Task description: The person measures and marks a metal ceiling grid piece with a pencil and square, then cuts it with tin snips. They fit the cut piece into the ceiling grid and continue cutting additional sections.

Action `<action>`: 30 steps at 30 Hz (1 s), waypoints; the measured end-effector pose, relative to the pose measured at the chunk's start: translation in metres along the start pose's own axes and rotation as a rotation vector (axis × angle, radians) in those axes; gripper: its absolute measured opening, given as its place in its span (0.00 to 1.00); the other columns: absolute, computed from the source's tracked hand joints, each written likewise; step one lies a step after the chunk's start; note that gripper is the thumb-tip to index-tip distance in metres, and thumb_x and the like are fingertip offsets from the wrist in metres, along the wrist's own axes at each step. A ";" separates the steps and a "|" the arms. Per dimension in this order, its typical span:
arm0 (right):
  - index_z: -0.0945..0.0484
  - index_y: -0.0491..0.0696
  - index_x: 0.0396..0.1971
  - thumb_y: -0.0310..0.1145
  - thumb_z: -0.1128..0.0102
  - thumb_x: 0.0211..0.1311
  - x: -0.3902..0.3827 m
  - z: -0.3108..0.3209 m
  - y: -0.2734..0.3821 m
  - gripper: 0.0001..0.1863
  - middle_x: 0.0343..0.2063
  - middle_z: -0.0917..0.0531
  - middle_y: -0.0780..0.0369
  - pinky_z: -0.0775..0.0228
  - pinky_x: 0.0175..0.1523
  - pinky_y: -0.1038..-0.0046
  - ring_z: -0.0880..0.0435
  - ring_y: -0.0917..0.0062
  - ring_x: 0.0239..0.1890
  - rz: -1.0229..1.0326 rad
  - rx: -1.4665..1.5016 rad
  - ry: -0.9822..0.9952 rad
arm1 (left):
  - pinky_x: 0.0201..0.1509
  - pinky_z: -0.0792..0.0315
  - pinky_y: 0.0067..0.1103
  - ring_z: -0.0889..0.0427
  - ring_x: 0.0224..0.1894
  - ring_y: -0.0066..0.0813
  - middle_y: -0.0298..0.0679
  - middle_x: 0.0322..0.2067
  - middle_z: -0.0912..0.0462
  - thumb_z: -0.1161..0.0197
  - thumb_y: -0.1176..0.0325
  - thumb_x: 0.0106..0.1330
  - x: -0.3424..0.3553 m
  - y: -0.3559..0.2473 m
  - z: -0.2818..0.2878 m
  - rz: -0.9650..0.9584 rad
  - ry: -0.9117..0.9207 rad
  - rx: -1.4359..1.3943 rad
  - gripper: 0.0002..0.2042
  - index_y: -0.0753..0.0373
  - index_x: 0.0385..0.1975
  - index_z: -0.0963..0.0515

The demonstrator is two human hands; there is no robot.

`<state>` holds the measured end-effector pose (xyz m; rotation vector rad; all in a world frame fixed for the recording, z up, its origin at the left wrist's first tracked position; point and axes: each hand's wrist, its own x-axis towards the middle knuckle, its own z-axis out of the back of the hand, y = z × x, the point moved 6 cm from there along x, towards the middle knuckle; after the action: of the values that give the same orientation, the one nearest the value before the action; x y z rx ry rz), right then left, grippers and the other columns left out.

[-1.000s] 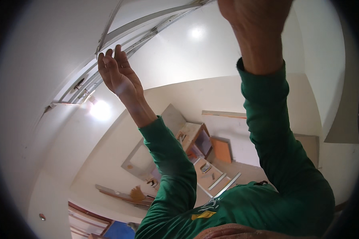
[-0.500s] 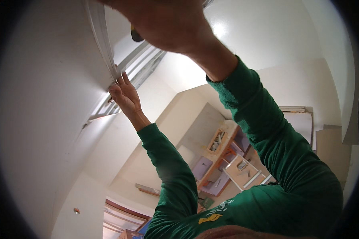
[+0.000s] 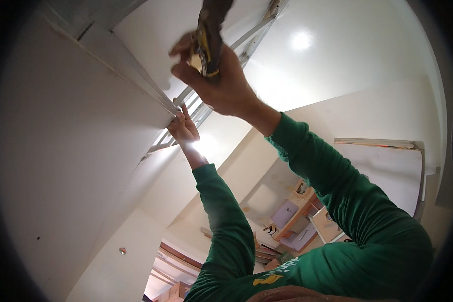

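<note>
My left hand (image 3: 184, 128) reaches up to the ceiling. Its fingers are closed round the end of a pale metal strip (image 3: 151, 83), beside the edge of a large white panel (image 3: 80, 136). Nearer to me, my right hand (image 3: 219, 83) is raised and grips a black-and-yellow hand tool (image 3: 210, 48). The tool points upward and its far end runs out of the top of the view; its exact kind is unclear. Behind my right hand, a metal ceiling rail (image 3: 254, 32) runs along an opening.
Bright light comes from the ceiling opening. Below stand a wooden bench (image 3: 297, 214) with lilac panels and a wooden-topped stand (image 3: 325, 226), partly behind my right arm. A stack of boards (image 3: 382, 171) leans at the right wall. A small round fitting (image 3: 122, 250) shows at lower left.
The view has shifted, showing more of the ceiling panel. My right hand has come lower in the picture, and much more of the tool shows. My left hand stays at the strip.
</note>
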<state>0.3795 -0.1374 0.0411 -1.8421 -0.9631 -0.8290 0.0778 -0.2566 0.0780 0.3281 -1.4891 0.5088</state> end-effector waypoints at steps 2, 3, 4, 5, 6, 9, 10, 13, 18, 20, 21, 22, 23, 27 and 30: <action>0.26 0.46 0.56 0.30 0.29 0.67 -0.017 -0.008 -0.030 0.21 0.45 0.15 0.62 0.23 0.57 0.67 0.16 0.75 0.50 -0.288 0.148 0.066 | 0.87 0.39 0.42 0.21 0.64 0.27 0.36 0.63 0.22 0.28 0.75 0.71 0.001 -0.003 0.015 0.013 0.022 0.012 0.33 0.59 0.73 0.36; 0.24 0.46 0.56 0.32 0.28 0.67 -0.018 -0.011 -0.042 0.21 0.44 0.16 0.63 0.24 0.56 0.68 0.17 0.76 0.48 -0.322 0.197 0.079 | 0.87 0.40 0.42 0.21 0.64 0.26 0.36 0.63 0.22 0.27 0.75 0.71 0.000 -0.001 0.011 0.017 0.031 -0.007 0.33 0.59 0.73 0.36; 0.22 0.46 0.55 0.33 0.27 0.66 -0.017 -0.013 -0.053 0.21 0.43 0.16 0.64 0.25 0.56 0.69 0.17 0.76 0.47 -0.356 0.246 0.093 | 0.87 0.40 0.42 0.21 0.64 0.26 0.35 0.63 0.22 0.27 0.74 0.71 0.001 0.001 0.006 0.020 0.040 -0.025 0.33 0.59 0.73 0.36; 0.21 0.46 0.55 0.34 0.26 0.66 -0.018 -0.018 -0.060 0.21 0.43 0.17 0.64 0.25 0.55 0.69 0.18 0.77 0.46 -0.406 0.239 0.142 | 0.86 0.40 0.40 0.23 0.67 0.28 0.35 0.67 0.25 0.24 0.65 0.70 -0.001 -0.002 0.002 0.010 0.078 0.023 0.36 0.57 0.75 0.37; 0.19 0.47 0.55 0.35 0.25 0.65 -0.019 -0.022 -0.067 0.21 0.42 0.17 0.65 0.26 0.55 0.69 0.18 0.77 0.46 -0.456 0.231 0.192 | 0.86 0.41 0.40 0.26 0.70 0.29 0.35 0.70 0.27 0.23 0.60 0.69 -0.003 -0.002 -0.002 0.014 0.095 0.034 0.39 0.56 0.76 0.38; 0.17 0.48 0.57 0.37 0.24 0.64 -0.019 -0.035 -0.071 0.22 0.40 0.19 0.65 0.27 0.54 0.70 0.19 0.78 0.45 -0.440 0.281 0.250 | 0.83 0.43 0.37 0.39 0.80 0.32 0.32 0.78 0.38 0.20 0.42 0.61 -0.008 -0.004 0.003 0.062 0.074 0.166 0.51 0.51 0.80 0.42; 0.16 0.48 0.57 0.37 0.24 0.64 -0.017 -0.037 -0.070 0.23 0.40 0.19 0.65 0.28 0.54 0.70 0.20 0.78 0.45 -0.408 0.310 0.253 | 0.83 0.43 0.37 0.40 0.80 0.32 0.31 0.78 0.38 0.19 0.43 0.61 -0.004 -0.005 0.007 0.085 0.084 0.093 0.51 0.51 0.80 0.42; 0.18 0.47 0.58 0.37 0.25 0.65 -0.020 -0.040 -0.076 0.23 0.45 0.16 0.63 0.27 0.60 0.67 0.17 0.72 0.49 -0.384 0.292 0.276 | 0.84 0.43 0.36 0.40 0.81 0.32 0.32 0.79 0.38 0.19 0.46 0.62 -0.004 -0.003 0.008 0.115 0.102 -0.022 0.51 0.53 0.80 0.42; 0.26 0.44 0.68 0.36 0.25 0.69 -0.025 -0.047 -0.087 0.32 0.44 0.12 0.59 0.23 0.61 0.67 0.14 0.71 0.47 -0.224 0.091 0.295 | 0.75 0.25 0.27 0.23 0.68 0.26 0.36 0.70 0.28 0.30 0.78 0.71 -0.005 -0.009 -0.003 0.080 -0.025 0.032 0.35 0.55 0.75 0.39; 0.28 0.43 0.70 0.37 0.25 0.69 -0.022 -0.042 -0.093 0.34 0.46 0.11 0.56 0.22 0.62 0.64 0.13 0.68 0.49 -0.226 0.010 0.359 | 0.73 0.23 0.25 0.22 0.65 0.24 0.37 0.68 0.27 0.29 0.78 0.71 -0.007 -0.002 -0.011 0.066 -0.094 0.022 0.35 0.57 0.75 0.40; 0.29 0.43 0.71 0.38 0.25 0.69 -0.020 -0.042 -0.093 0.35 0.47 0.11 0.55 0.21 0.63 0.63 0.12 0.66 0.50 -0.231 -0.023 0.388 | 0.73 0.22 0.25 0.21 0.65 0.24 0.38 0.68 0.27 0.29 0.78 0.70 -0.006 -0.003 -0.015 0.045 -0.103 0.026 0.35 0.58 0.75 0.40; 0.29 0.43 0.71 0.39 0.25 0.70 -0.016 -0.043 -0.092 0.35 0.48 0.11 0.54 0.21 0.63 0.62 0.12 0.65 0.51 -0.218 -0.051 0.414 | 0.72 0.22 0.25 0.21 0.65 0.24 0.38 0.67 0.26 0.29 0.78 0.70 -0.004 -0.003 -0.020 0.023 -0.112 0.028 0.36 0.59 0.75 0.40; 0.29 0.43 0.71 0.40 0.25 0.70 -0.014 -0.043 -0.091 0.35 0.49 0.11 0.52 0.21 0.64 0.61 0.11 0.64 0.51 -0.207 -0.075 0.436 | 0.72 0.21 0.24 0.21 0.64 0.25 0.39 0.67 0.26 0.29 0.79 0.70 -0.004 -0.004 -0.021 0.005 -0.120 0.037 0.36 0.60 0.75 0.40; 0.24 0.43 0.59 0.36 0.28 0.66 -0.014 -0.044 -0.089 0.26 0.45 0.10 0.49 0.18 0.57 0.59 0.09 0.58 0.47 -0.149 -0.082 0.410 | 0.69 0.18 0.24 0.20 0.63 0.25 0.40 0.65 0.25 0.30 0.82 0.70 -0.006 -0.007 -0.024 -0.010 -0.134 0.028 0.35 0.62 0.74 0.40; 0.24 0.43 0.61 0.37 0.28 0.66 -0.010 -0.042 -0.088 0.27 0.46 0.10 0.50 0.18 0.57 0.60 0.09 0.59 0.48 -0.140 -0.079 0.424 | 0.69 0.17 0.25 0.20 0.64 0.27 0.40 0.64 0.25 0.31 0.84 0.69 -0.004 -0.009 -0.031 -0.017 -0.136 0.019 0.35 0.63 0.74 0.39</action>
<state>0.2922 -0.1500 0.0835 -1.5833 -0.7997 -1.2974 0.1088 -0.2490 0.0733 0.3970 -1.6126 0.4952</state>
